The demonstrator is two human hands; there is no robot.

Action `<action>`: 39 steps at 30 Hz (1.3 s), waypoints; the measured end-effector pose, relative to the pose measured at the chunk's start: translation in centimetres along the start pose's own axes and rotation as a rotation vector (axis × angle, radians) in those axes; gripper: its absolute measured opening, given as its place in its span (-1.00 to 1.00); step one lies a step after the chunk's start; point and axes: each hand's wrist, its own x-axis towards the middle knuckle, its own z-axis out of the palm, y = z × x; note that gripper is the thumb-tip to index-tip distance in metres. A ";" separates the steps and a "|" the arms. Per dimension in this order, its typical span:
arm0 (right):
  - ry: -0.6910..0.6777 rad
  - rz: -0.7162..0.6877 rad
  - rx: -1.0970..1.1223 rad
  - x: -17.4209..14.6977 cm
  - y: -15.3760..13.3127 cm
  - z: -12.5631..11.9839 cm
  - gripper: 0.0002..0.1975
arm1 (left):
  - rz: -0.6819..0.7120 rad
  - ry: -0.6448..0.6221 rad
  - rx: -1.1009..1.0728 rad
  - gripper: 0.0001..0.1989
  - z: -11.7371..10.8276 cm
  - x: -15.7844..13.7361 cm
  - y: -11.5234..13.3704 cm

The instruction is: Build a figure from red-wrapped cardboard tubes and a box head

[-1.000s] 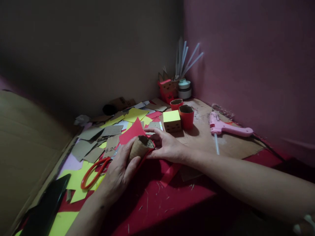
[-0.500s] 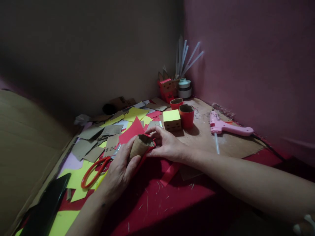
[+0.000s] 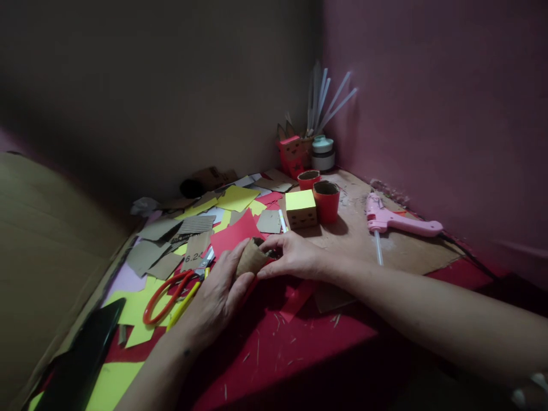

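Left hand (image 3: pixel 217 291) is seen, in the head view, closed around a brown cardboard tube (image 3: pixel 249 261), which is held tilted above the red table surface (image 3: pixel 265 357), with its open end toward the right. Of the work, only a part may be judged done: the upper side of the tube is bare brown, while some red is visible along its lower right side (whether it is glued there cannot be told). Red is already worn by two cups (image 3: pixel 327 206), stood upright on the far side of the right hand (image 3: pixel 296 257). That hand is placed at the open end, forefinger bent over the rim and thumb below; whether the rim is firmly pinched cannot be told. Its forearm is stretched from the near right. Scissors (image 3: pixel 188 275) are found just left of the left hand, touched by neither.
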 end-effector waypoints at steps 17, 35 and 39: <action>-0.103 -0.026 0.062 -0.6 -0.1 0.0 -0.76 | -0.004 -0.025 -0.056 -0.49 0.0 0.4 0.3; -0.082 0.099 0.140 -0.5 -0.1 -0.6 -0.74 | -0.038 -0.037 -0.067 -0.48 -0.2 0.4 1.1; -0.111 0.111 0.064 -0.4 0.0 -0.6 -0.75 | -0.022 -0.058 -0.062 -0.50 0.0 0.5 0.8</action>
